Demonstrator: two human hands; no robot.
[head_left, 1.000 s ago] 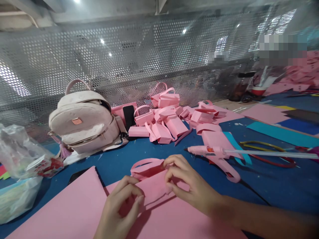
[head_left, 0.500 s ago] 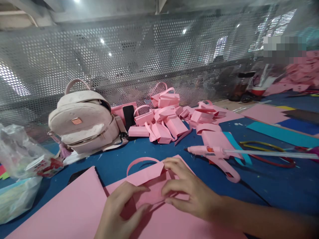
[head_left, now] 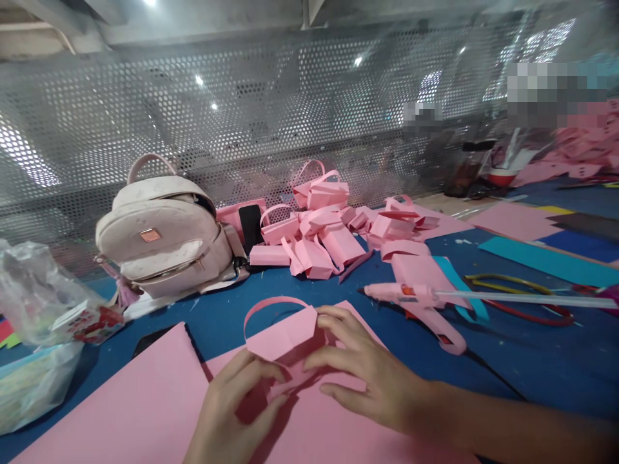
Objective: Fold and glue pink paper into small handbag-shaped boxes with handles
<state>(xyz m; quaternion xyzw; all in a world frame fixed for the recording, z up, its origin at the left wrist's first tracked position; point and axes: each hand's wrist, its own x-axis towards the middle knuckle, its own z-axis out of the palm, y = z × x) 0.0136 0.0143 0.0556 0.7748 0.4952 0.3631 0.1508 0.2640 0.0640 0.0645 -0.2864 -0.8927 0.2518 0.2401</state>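
Note:
A small pink paper bag (head_left: 285,334) with a looped strip handle stands tilted in front of me. My left hand (head_left: 236,403) pinches its near lower edge between thumb and fingers. At its right side, my right hand (head_left: 374,377) has curled fingers gripping the paper, the thumb held a little apart. Under both hands lies a large pink paper sheet (head_left: 333,432). The fingers partly cover the bag's lower part. To the right rests a pink glue gun (head_left: 416,299) with a long clear glue stick in its back.
Several finished pink paper bags (head_left: 314,248) are heaped at the back. A pale backpack (head_left: 164,225) sits left of them, near clear plastic bags (head_left: 33,361). Another pink sheet (head_left: 140,393) overlaps a dark phone (head_left: 152,338). Blue paper (head_left: 551,261) and coloured strips lie right, before a perforated metal panel (head_left: 271,103).
The paper bag's front has tipped up toward me and its handle has shifted slightly up. My left fingers have curled in more, and my right index finger has moved slightly left.

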